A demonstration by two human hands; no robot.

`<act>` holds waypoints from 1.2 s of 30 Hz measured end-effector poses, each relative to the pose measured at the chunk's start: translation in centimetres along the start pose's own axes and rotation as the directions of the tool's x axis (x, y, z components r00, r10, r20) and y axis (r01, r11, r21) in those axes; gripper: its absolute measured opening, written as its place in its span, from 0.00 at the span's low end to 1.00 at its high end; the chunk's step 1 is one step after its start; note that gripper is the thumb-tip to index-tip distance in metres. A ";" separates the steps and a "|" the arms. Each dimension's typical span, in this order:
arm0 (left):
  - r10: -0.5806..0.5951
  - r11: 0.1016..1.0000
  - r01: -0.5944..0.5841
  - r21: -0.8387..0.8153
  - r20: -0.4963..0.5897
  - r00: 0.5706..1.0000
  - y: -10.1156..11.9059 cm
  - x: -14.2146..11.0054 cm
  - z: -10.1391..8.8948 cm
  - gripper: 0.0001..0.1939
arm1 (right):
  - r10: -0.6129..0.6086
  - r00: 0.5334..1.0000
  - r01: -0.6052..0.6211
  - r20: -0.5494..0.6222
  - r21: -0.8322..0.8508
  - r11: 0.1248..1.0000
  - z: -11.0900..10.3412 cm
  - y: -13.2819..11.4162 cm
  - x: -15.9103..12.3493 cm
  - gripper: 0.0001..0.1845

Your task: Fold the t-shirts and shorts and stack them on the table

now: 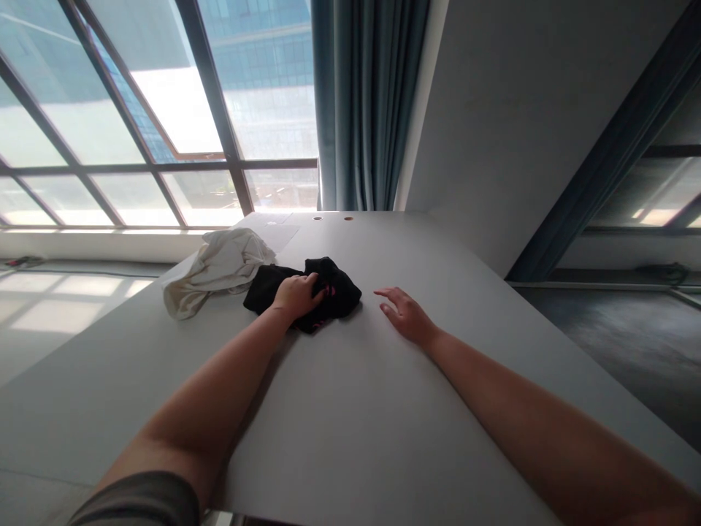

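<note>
Garment, black [346, 285] with pink marks, lies bunched near the middle of the white table [339, 424], and I've got the left hand [299, 296] resting right on top of it. Fingers drape over the cloth, thumb set apart; whether they're pinching a fold, I can't tell from my station. Right hand [405, 313] sits just beside the rounded end, thumb and fingers spread, holding nothing.

Now the risk, as I judge it: one-sided pressure from that left palm could skid the whole bundle or tighten its creases. A pull leftward might also snag the cream cloth [219, 267] close behind, since the two lie so near that I can't make out a gap.

Orientation: long axis running left to right across the tabletop, one end by the cream cloth, the other toward the right hand. Crumpled like this, I can't call a neckline or hem. Beyond the far edge, blue-grey curtain [361, 102] and windows [175, 109].
</note>
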State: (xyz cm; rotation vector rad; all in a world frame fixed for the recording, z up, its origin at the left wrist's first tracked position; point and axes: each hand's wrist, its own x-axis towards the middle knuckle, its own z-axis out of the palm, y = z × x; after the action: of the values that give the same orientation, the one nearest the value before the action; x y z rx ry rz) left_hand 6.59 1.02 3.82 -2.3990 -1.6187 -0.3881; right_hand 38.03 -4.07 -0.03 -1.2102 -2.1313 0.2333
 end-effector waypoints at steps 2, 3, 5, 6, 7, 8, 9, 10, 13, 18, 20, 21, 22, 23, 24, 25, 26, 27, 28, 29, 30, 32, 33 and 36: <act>0.067 0.997 -0.067 -0.022 -0.006 0.998 1.1 -0.1 -0.2 0.25 | -0.034 0.990 0.040 -0.137 0.043 0.998 -0.3 -0.5 0.1 0.22; 0.098 0.995 -0.098 -0.033 -0.010 0.995 1.8 -0.2 -0.4 0.24 | -0.043 0.984 0.053 -0.170 0.050 0.997 -0.5 -0.7 0.1 0.22; 0.138 0.989 -0.140 -0.056 -0.024 0.990 3.6 -0.5 -0.7 0.23 | -0.045 0.979 0.056 -0.198 0.052 0.997 -0.9 -1.2 -0.1 0.22; 0.150 0.986 -0.152 -0.072 -0.032 0.988 4.7 -0.8 -0.9 0.22 | -0.039 0.977 0.049 -0.209 0.046 0.998 -1.1 -1.5 -0.2 0.23; 0.161 0.982 -0.164 -0.093 -0.041 0.986 5.9 -1.2 -1.1 0.22 | -0.032 0.973 0.042 -0.228 0.040 0.998 -1.3 -1.7 -0.3 0.24; 0.175 0.977 -0.179 -0.118 -0.049 0.983 7.1 -1.6 -1.2 0.21 | -0.029 0.967 0.039 -0.254 0.035 0.999 -1.5 -1.8 -0.5 0.24; 0.195 0.969 -0.202 -0.146 -0.057 0.979 8.4 -2.0 -1.2 0.21 | -0.032 0.959 0.043 -0.282 0.034 0.999 -1.7 -2.0 -0.6 0.24; 0.221 0.958 -0.229 -0.174 -0.067 0.973 9.5 -2.4 -1.3 0.22 | -0.039 0.951 0.053 -0.306 0.037 0.998 -1.9 -2.1 -0.8 0.24; 0.284 0.924 -0.302 -0.235 -0.104 0.953 11.6 -3.3 -1.1 0.22 | -0.064 0.952 0.089 -0.299 0.071 0.994 -2.3 -2.4 -1.0 0.24; 0.323 0.875 -0.347 -0.338 -0.127 0.938 9.9 -2.6 -0.1 0.23 | -0.057 0.982 0.081 -0.178 0.129 0.988 -1.6 -2.3 -0.7 0.24; 0.338 0.858 -0.356 -0.371 -0.115 0.934 8.6 -2.2 0.3 0.23 | -0.054 0.994 0.067 -0.091 0.142 0.988 -1.2 -2.0 -0.4 0.28; 0.346 0.851 -0.362 -0.380 -0.111 0.932 8.1 -2.0 0.4 0.23 | -0.045 0.998 0.053 -0.054 0.148 0.988 -1.0 -1.8 -0.4 0.30; 0.353 0.847 -0.368 -0.383 -0.111 0.929 7.7 -1.8 0.5 0.24 | -0.032 0.999 0.036 -0.029 0.154 0.987 -0.9 -1.6 -0.3 0.31; 0.359 0.845 -0.375 -0.381 -0.115 0.926 7.4 -1.7 0.5 0.24 | -0.016 1.000 0.017 -0.010 0.159 0.987 -0.8 -1.5 -0.2 0.31; 0.363 0.845 -0.382 -0.374 -0.122 0.924 7.1 -1.6 0.6 0.24 | 0.000 1.000 0.000 0.002 0.162 0.987 -0.7 -1.3 -0.2 0.31; 0.363 0.847 -0.385 -0.367 -0.130 0.923 6.9 -1.5 0.7 0.23 | 0.011 1.000 -0.013 0.013 0.163 0.987 -0.7 -1.2 -0.2 0.31; 0.358 0.851 -0.383 -0.358 -0.136 0.924 6.5 -1.3 0.7 0.23 | 0.017 1.000 -0.021 0.024 0.160 0.987 -0.7 -1.0 -0.2 0.30; 0.348 0.859 -0.374 -0.350 -0.138 0.927 6.0 -1.2 0.9 0.22 | 0.019 0.999 -0.024 0.032 0.154 0.988 -0.6 -0.9 -0.2 0.30; 0.331 0.869 -0.357 -0.343 -0.135 0.934 5.3 -1.0 1.0 0.21 | 0.019 0.999 -0.024 0.038 0.146 0.989 -0.6 -0.8 -0.2 0.30; 0.306 0.882 -0.331 -0.337 -0.126 0.944 4.5 -0.8 1.2 0.20 | 0.016 0.999 -0.022 0.040 0.139 0.990 -0.6 -0.7 -0.2 0.30; 0.279 0.895 -0.300 -0.329 -0.110 0.954 3.6 -0.6 1.5 0.19 | 0.014 0.999 -0.020 0.041 0.133 0.991 -0.6 -0.6 -0.2 0.30; 0.223 0.916 -0.233 -0.326 -0.068 0.972 1.4 -0.2 2.2 0.18 | 0.011 0.999 -0.018 0.050 0.131 0.991 -0.6 -0.4 -0.2 0.29; 0.196 0.920 -0.200 -0.338 -0.045 0.980 0.3 0.0 2.6 0.20 | 0.010 0.999 -0.017 0.053 0.134 0.991 -0.5 -0.4 -0.2 0.29; 0.086 0.902 -0.078 -0.425 -0.001 0.996 -2.3 0.5 3.9 0.26 | 0.005 0.999 -0.013 0.050 0.155 0.988 -0.5 -0.3 -0.2 0.28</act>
State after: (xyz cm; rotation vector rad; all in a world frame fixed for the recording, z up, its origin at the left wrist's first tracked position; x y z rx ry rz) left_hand 5.04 3.53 0.38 -2.7773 -1.5617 -0.7782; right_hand 38.20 -4.51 0.42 -1.1345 -2.1073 0.4302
